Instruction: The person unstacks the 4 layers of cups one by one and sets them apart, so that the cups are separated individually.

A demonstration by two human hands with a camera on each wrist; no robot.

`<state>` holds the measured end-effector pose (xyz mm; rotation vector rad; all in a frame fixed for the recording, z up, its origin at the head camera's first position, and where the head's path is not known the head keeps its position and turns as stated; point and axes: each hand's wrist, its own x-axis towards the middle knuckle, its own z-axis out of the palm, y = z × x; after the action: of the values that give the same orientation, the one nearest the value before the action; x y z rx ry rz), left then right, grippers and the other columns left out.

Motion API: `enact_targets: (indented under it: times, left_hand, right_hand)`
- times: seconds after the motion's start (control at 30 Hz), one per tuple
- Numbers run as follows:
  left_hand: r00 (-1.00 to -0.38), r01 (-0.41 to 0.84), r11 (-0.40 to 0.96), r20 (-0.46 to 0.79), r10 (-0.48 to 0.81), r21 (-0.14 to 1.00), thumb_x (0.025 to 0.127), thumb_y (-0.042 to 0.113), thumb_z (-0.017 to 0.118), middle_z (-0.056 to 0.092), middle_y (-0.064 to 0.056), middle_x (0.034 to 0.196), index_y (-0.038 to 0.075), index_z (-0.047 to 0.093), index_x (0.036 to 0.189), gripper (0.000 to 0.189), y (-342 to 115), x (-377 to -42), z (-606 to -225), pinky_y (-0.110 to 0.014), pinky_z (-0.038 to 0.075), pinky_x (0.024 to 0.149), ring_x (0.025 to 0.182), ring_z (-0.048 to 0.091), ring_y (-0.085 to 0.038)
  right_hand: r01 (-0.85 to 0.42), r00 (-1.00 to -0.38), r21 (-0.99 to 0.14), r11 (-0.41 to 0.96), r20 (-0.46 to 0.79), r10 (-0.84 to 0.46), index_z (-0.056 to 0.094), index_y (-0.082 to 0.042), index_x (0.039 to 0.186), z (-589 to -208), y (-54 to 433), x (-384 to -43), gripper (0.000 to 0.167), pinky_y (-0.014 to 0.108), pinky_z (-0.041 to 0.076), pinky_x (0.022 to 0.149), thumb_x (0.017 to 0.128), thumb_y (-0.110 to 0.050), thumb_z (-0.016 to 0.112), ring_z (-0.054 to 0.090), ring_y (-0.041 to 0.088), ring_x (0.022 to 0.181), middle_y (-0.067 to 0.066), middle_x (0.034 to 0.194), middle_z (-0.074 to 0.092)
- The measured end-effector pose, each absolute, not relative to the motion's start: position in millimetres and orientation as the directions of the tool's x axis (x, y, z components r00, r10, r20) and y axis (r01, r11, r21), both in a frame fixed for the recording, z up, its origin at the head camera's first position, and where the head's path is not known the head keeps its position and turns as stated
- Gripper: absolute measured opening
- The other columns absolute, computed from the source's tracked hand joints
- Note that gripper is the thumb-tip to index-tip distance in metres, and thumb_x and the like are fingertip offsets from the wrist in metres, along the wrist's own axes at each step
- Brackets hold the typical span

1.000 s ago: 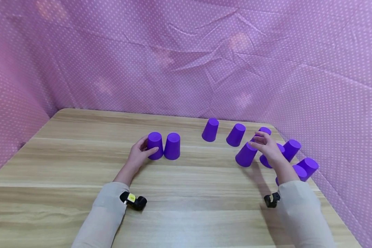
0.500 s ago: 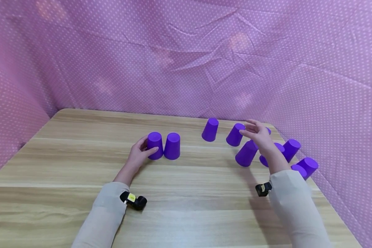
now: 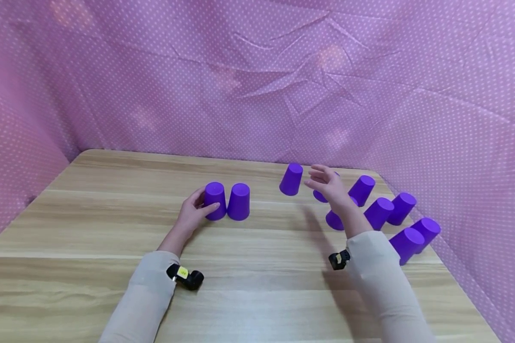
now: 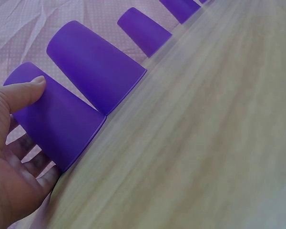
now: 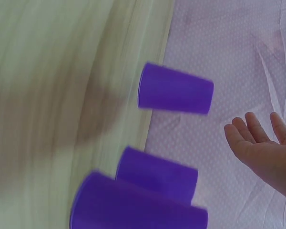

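My left hand (image 3: 192, 214) holds an upside-down purple cup (image 3: 214, 200) on the table, thumb across its near side and fingers round its outer side. A second inverted purple cup (image 3: 239, 202) stands against it on the right; in the left wrist view the lower rims of the held cup (image 4: 57, 114) and its neighbour (image 4: 95, 67) meet. My right hand (image 3: 330, 188) is raised with fingers extended and nothing in it. Just left of its fingertips stands another inverted cup (image 3: 291, 180), seen too in the right wrist view as the upper cup (image 5: 175, 89). Two cups are partly hidden behind this hand and forearm.
More inverted purple cups stand at the right, among them a back cup (image 3: 362, 189), a middle cup (image 3: 378, 213) and a front cup (image 3: 406, 244) beside my right sleeve. Pink dotted cloth (image 3: 257, 85) hangs behind and around the wooden table (image 3: 257, 305).
My right hand has moved left above the right-hand cups, from near the back-right cup to beside the cup at the back middle. My left hand and its cup have stayed in place.
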<state>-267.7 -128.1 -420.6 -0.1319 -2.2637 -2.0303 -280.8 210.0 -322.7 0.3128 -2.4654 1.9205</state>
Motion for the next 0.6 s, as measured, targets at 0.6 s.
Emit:
enact_targets:
  times: [0.6]
  left_hand:
    - [-0.992, 0.129, 0.112, 0.130, 0.000, 0.985, 0.077, 0.013, 0.065, 0.037, -0.020, 0.128, 0.005, 0.033, 0.132, 0.064, -127.9, -265.7, -420.1, -0.035, 0.027, 0.097, 0.117, 0.034, -0.028]
  right_hand:
    - [-0.161, -0.963, -0.973, 0.166, 0.118, -0.241, 0.037, 0.001, 0.126, -341.5, 137.0, -285.8, 0.054, 0.034, 0.034, 0.092, 0.077, -0.002, 0.061, 0.039, 0.029, 0.111, 0.020, 0.122, 0.042]
